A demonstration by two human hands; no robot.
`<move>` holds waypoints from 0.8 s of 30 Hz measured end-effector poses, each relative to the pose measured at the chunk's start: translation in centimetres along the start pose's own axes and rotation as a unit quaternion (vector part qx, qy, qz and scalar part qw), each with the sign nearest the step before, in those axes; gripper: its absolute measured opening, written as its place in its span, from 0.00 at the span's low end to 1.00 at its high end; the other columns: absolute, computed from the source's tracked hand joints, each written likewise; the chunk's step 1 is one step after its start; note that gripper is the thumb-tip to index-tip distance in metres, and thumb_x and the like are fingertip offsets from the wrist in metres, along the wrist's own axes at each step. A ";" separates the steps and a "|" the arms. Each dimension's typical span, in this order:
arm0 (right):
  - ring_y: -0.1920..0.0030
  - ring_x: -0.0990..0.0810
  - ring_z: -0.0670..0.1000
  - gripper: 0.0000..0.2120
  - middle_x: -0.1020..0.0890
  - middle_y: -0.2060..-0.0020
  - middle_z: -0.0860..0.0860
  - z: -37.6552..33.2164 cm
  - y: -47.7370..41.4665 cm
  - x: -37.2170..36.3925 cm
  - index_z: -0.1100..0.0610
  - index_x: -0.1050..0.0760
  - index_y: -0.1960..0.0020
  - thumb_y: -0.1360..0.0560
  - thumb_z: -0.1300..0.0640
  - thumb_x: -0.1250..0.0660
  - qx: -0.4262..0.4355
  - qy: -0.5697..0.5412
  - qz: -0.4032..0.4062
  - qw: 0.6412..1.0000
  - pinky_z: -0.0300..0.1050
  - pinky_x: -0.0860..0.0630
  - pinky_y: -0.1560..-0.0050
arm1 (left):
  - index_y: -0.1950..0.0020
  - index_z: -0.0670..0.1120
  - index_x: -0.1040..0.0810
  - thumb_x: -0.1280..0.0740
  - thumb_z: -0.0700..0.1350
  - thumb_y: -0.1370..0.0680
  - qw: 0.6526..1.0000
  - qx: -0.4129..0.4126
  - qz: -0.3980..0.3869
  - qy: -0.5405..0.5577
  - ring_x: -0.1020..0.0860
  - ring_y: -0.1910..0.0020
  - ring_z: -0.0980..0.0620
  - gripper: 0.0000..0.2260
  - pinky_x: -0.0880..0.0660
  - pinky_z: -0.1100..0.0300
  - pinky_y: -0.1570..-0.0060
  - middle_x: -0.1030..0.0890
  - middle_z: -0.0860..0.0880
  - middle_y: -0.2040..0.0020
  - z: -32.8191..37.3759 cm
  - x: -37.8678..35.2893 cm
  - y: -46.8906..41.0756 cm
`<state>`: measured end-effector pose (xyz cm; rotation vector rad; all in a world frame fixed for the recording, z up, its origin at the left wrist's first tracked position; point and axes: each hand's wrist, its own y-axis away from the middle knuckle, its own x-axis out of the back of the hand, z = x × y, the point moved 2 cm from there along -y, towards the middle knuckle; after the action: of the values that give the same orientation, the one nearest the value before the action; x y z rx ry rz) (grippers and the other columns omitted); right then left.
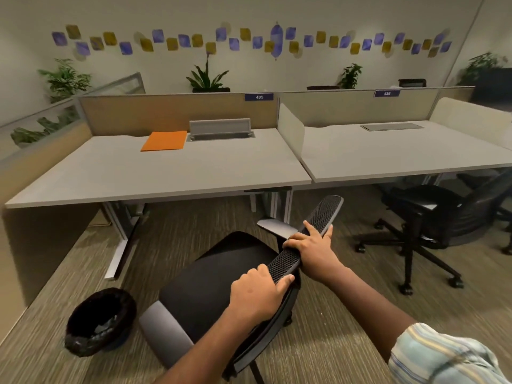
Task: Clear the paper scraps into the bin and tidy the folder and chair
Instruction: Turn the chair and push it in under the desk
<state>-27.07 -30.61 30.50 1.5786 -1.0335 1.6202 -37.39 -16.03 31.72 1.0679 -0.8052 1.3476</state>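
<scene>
Both hands, left hand (256,296) and right hand (311,246), are clasped on the black mesh-backed office chair (210,289), which next needs pushing toward twelve o'clock under the grey desk (166,173).

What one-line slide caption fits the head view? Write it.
Both hands, left hand and right hand, grip the mesh chair back before desk 435, orange folder tidy, bin nearby.

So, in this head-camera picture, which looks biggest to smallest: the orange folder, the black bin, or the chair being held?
1. Chair, easily largest.
2. Bin.
3. Orange folder, though it lies farther away, so its real size against the bin is unsure.
</scene>
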 end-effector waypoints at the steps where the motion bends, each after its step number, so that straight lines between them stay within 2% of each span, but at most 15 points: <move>1: 0.23 0.52 0.61 0.19 0.28 0.33 0.44 -0.9 -0.1 0.0 0.41 0.29 0.35 0.24 0.54 0.37 0.008 0.029 0.009 0.999 0.79 0.72 0.40 | 0.43 0.45 0.29 0.50 0.71 0.28 1.000 -0.002 0.013 -0.011 0.22 0.47 0.45 0.32 0.24 0.48 0.49 0.21 0.45 0.45 -0.8 0.2 0.1; 3: 0.24 0.48 0.62 0.18 0.26 0.34 0.44 -2.4 -0.4 -0.1 0.42 0.30 0.34 0.24 0.51 0.37 0.025 0.070 0.019 0.997 0.77 0.77 0.42 | 0.45 0.47 0.28 0.51 0.72 0.29 0.999 -0.013 0.039 -0.024 0.21 0.50 0.46 0.32 0.23 0.49 0.51 0.20 0.46 0.48 -2.5 0.6 0.3; 4: 0.24 0.46 0.62 0.19 0.26 0.35 0.45 -3.2 -0.7 -0.2 0.43 0.30 0.34 0.25 0.50 0.37 0.036 0.080 0.018 0.996 0.75 0.76 0.40 | 0.46 0.47 0.28 0.52 0.73 0.29 0.998 -0.021 0.048 -0.025 0.21 0.52 0.47 0.33 0.23 0.49 0.52 0.20 0.47 0.49 -3.4 0.8 0.2; 7: 0.27 0.38 0.62 0.23 0.25 0.35 0.49 -5.4 -1.9 -0.5 0.46 0.32 0.32 0.26 0.48 0.38 0.063 0.078 -0.010 0.995 0.69 0.60 0.29 | 0.48 0.48 0.26 0.52 0.77 0.33 0.996 -0.052 0.063 -0.024 0.21 0.53 0.49 0.36 0.22 0.53 0.54 0.20 0.49 0.52 -6.7 1.8 0.0; 9: 0.29 0.35 0.60 0.25 0.25 0.35 0.48 -6.7 -2.6 -0.7 0.45 0.33 0.31 0.28 0.46 0.38 0.074 0.061 -0.017 0.995 0.64 0.49 0.28 | 0.50 0.50 0.25 0.51 0.78 0.35 0.995 -0.071 0.062 -0.017 0.21 0.56 0.51 0.36 0.22 0.53 0.56 0.19 0.50 0.54 -8.8 2.6 -0.1; 12: 0.32 0.32 0.53 0.31 0.25 0.34 0.47 -7.9 -3.5 -0.8 0.46 0.37 0.28 0.31 0.44 0.37 0.119 0.022 -0.015 0.993 0.55 0.41 0.29 | 0.51 0.51 0.25 0.51 0.78 0.34 0.994 -0.084 0.064 -0.012 0.22 0.59 0.52 0.34 0.21 0.52 0.57 0.20 0.51 0.56 -11.6 3.8 -0.5; 15: 0.32 0.31 0.48 0.33 0.26 0.33 0.45 -6.5 -4.7 -0.3 0.45 0.37 0.28 0.31 0.45 0.31 0.119 -0.031 -0.016 0.992 0.47 0.40 0.29 | 0.46 0.51 0.25 0.52 0.78 0.35 0.995 -0.081 0.050 -0.018 0.21 0.55 0.51 0.37 0.21 0.51 0.54 0.19 0.51 0.52 -14.3 4.7 -1.0; 19: 0.33 0.29 0.47 0.28 0.24 0.35 0.43 -4.6 -6.9 0.3 0.44 0.30 0.33 0.31 0.37 0.35 0.075 0.022 -0.020 0.997 0.52 0.41 0.27 | 0.41 0.52 0.26 0.53 0.79 0.36 0.995 -0.089 0.043 -0.027 0.21 0.49 0.51 0.40 0.23 0.51 0.49 0.19 0.51 0.46 -17.9 5.8 -1.7; 24: 0.43 0.22 0.46 0.24 0.18 0.46 0.41 -8.2 -9.6 -0.2 0.43 0.24 0.43 0.34 0.34 0.40 0.091 0.060 -0.001 0.994 0.48 0.30 0.39 | 0.34 0.54 0.30 0.54 0.81 0.38 0.994 -0.107 0.029 -0.016 0.23 0.43 0.53 0.45 0.26 0.55 0.45 0.20 0.54 0.40 -22.9 7.9 -2.9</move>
<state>-22.68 -18.80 31.53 1.5752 -0.8422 1.8278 -36.64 8.30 30.77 0.9061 -0.9881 1.2625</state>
